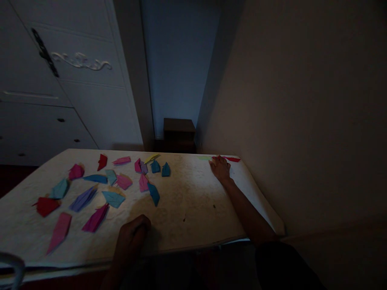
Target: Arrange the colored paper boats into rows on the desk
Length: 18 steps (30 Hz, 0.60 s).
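Observation:
My right hand (220, 168) reaches to the far right of the table, its fingers spread and resting over a row of flat paper pieces. Of that row, a light green paper (204, 158) shows to the left of the fingers and a red paper (233, 159) to the right; a bit of pink shows at the fingertips. Near the front edge, my left hand (133, 233) rests curled with nothing visible in it. Beyond it lie folded paper pieces, among them a magenta one (96, 218), a light blue one (114, 198) and a blue one (154, 194).
More folded papers lie across the left half of the pale table (187, 229), including a red one (46, 206) and a pink one (59, 230). A wall (302, 121) runs along the right side. White cabinets (90, 108) and a small brown box-like stand (179, 125) are behind.

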### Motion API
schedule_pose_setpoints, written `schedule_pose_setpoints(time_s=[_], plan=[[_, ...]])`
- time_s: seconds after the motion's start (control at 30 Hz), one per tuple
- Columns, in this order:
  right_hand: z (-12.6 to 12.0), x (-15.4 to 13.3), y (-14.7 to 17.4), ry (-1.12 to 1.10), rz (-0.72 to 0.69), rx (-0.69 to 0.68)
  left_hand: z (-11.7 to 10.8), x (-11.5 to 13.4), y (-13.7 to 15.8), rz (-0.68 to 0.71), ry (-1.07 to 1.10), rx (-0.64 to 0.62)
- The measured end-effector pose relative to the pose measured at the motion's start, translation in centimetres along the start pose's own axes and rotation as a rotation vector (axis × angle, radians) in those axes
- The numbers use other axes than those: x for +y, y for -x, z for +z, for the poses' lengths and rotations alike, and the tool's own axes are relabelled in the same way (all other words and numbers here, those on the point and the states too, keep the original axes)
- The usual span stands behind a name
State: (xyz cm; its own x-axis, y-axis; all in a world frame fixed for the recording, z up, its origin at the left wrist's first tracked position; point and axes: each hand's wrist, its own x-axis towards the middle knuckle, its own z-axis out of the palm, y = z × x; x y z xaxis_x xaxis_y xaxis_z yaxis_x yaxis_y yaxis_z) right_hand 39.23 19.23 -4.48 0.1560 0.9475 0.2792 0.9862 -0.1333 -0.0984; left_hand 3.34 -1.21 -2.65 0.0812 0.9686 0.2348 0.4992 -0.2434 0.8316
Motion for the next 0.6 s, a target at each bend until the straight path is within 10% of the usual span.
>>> schedule_pose_setpoints(time_s=[0.6], plan=[[-2.1,-5.3,5.5,-0.064,-0.232,0.025,0.3,0.7,0.1,-0.050,0.082,0.031]])
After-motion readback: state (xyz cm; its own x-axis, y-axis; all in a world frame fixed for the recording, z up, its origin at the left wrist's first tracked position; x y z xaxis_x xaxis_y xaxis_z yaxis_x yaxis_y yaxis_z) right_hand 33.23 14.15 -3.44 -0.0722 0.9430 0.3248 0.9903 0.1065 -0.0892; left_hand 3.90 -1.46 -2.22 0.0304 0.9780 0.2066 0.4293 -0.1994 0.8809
